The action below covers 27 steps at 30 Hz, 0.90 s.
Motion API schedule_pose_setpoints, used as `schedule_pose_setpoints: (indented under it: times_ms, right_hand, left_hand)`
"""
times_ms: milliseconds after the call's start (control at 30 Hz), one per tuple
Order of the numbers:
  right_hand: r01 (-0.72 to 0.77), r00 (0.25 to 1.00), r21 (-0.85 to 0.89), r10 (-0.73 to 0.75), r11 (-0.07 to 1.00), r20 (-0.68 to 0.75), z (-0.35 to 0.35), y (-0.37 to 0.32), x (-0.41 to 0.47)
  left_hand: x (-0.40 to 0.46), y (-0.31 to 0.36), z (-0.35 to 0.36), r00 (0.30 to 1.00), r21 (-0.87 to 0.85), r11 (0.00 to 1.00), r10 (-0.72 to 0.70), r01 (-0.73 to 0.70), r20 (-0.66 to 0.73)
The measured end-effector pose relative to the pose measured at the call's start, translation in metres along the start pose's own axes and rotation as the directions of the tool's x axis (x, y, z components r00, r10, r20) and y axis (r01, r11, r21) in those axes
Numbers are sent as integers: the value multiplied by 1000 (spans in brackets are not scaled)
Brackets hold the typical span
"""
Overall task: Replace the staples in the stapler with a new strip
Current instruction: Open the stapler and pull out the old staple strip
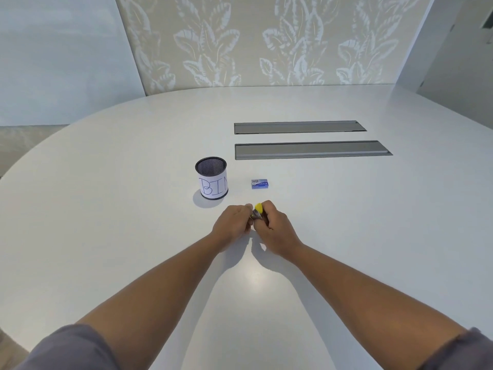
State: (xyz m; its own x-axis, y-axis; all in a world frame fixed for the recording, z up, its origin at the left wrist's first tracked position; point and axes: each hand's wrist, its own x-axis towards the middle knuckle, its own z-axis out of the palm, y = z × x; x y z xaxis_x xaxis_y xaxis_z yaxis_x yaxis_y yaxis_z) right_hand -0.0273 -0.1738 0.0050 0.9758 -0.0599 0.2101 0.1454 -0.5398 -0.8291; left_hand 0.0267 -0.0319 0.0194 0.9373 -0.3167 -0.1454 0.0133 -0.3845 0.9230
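A small yellow stapler [258,209] with a metal body is held between both hands just above the white table [106,209]. My right hand [276,227] wraps around its right side, and my left hand [232,225] pinches its metal part from the left. Most of the stapler is hidden by my fingers, so I cannot tell whether it is open. A small blue box of staples [259,184] lies on the table just beyond my hands.
A black mesh cup [211,178] with a paper label reading "BIN" stands to the left of the blue box. Two long grey cable hatches [312,150] are set into the table further back. A leaf-patterned wall [266,41] rises behind the table.
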Motion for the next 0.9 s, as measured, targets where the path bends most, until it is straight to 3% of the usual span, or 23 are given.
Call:
schedule_pose_setpoints:
  times_ms: [467,567,667,900]
  right_hand:
    - [-8,999,-82,4,997,-40,6,6,7]
    - [-11,998,-62,7,998,-60,6,5,5]
    - [-36,996,-53,31,998,-87,4,4,2]
    - [-45,993,-57,38,997,-112,2,-2,-4]
  left_hand:
    - [3,1,0,995,82,994,-74,69,66]
    - [2,3,6,998,102,993,-67,66,3]
    - [1,3,15,995,238,970,-18,41,-95]
    - [-1,2,23,984,361,931,19,46,-175]
